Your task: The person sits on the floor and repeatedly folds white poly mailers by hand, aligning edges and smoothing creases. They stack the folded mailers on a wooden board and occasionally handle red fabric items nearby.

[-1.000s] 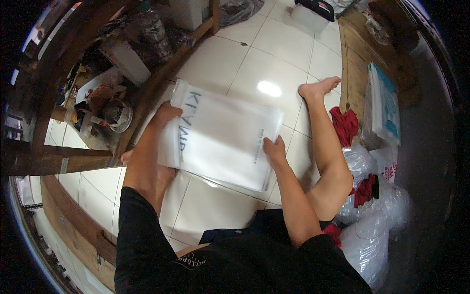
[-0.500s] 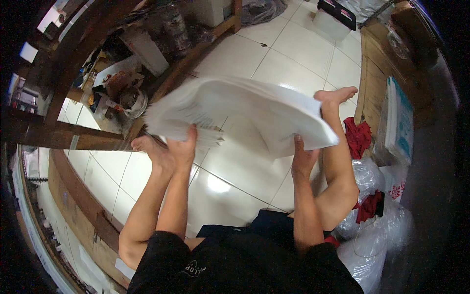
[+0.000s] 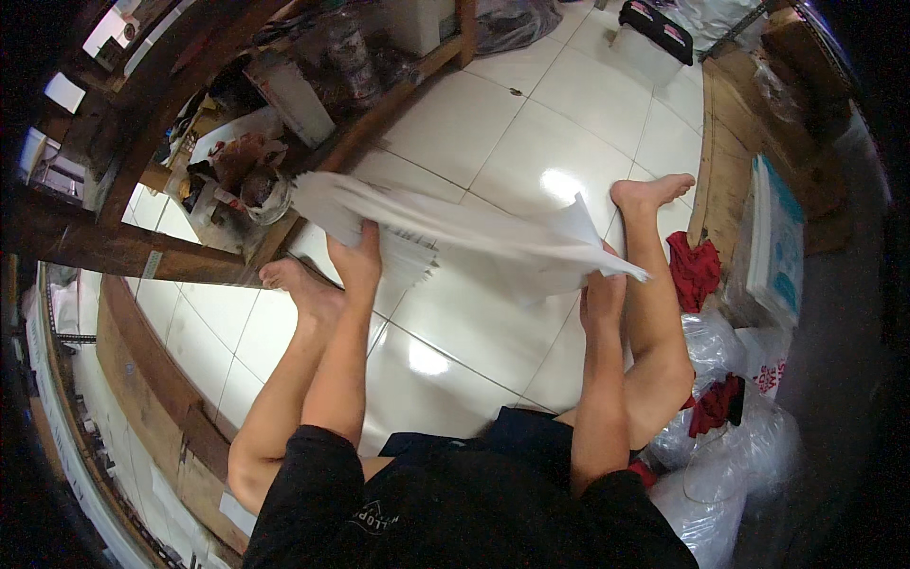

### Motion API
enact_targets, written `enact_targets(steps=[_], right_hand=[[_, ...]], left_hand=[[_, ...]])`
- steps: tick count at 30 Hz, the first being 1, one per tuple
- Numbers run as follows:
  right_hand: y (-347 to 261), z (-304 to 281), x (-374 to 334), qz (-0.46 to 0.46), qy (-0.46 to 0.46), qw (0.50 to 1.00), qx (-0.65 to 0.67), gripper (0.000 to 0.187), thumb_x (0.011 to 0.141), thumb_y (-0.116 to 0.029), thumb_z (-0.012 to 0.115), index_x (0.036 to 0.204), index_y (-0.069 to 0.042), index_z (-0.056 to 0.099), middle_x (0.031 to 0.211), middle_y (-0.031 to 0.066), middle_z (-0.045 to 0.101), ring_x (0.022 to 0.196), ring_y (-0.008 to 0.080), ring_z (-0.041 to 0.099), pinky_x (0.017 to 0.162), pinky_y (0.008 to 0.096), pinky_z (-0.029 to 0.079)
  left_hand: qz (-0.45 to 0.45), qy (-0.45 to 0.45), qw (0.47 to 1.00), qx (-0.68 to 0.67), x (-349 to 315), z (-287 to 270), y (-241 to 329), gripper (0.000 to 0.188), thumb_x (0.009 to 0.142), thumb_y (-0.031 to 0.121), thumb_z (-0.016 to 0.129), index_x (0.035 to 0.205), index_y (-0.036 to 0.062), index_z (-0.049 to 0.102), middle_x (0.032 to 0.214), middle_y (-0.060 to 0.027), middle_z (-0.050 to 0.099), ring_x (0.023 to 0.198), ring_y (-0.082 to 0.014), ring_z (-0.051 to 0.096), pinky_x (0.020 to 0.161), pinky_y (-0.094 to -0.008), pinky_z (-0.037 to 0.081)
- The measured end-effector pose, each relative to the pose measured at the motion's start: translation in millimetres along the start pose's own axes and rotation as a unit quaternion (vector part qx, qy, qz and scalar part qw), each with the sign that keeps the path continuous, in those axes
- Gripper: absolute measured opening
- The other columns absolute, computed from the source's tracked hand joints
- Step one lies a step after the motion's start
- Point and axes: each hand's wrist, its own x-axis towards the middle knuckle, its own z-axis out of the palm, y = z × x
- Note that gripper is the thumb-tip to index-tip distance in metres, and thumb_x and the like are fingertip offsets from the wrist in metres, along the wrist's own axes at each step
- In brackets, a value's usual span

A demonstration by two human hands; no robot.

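Observation:
A stack of white paper sheets (image 3: 455, 223) stretches between my hands above the tiled floor, seen nearly edge-on and partly blurred. My left hand (image 3: 356, 261) grips its left end, where the sheet edges are fanned out and some dark print shows. At the right end my right hand (image 3: 604, 289) is closed on the sheets, with its fingers partly hidden. One corner of paper sticks up above the right hand. My bare legs are spread to either side of the stack.
A wooden shelf frame (image 3: 190, 261) with a cluttered plastic container (image 3: 261, 194) stands at left. To the right lie red cloth (image 3: 695, 270), clear plastic-wrapped bundles (image 3: 701, 512) and a blue-white packet (image 3: 773, 237). A black-lidded box (image 3: 654, 33) sits at the far right.
The stack has gone from a broad raised arch to a flatter, narrower band. Its middle has dropped, and my right hand has shifted slightly right and turned.

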Motion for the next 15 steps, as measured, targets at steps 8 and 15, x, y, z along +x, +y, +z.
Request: enact_targets(steps=[8,15], right_hand=[[-121.2,31.8,26.5,-0.02,-0.046,0.968,-0.248,0.05,0.083,-0.016,0.072,0.124,0.006,0.053,0.112,0.0168,0.064,0.098,0.0238,0.061,0.089,0.034,0.047],[27.3,-50.5,88.1,0.045,-0.088,0.878,-0.469,0.046,0.082,-0.022,0.077,0.115,0.005,0.059,0.099,0.0089,0.067,0.089,0.0148,0.06,0.079,0.0276,0.048]], left_hand=[[-0.323,-0.254,0.912,0.009,60.5,-41.9,66.4,0.039,0.077,0.015,0.072,0.109,-0.0033,0.059,0.087,-0.0143,0.067,0.075,-0.0223,0.064,0.066,-0.0347,0.055],[-0.474,-0.269,0.837,-0.05,-4.6,-38.7,23.7,0.052,0.077,0.024,0.073,0.114,-0.0087,0.056,0.099,-0.0208,0.066,0.077,-0.0289,0.067,0.065,-0.04,0.056]])
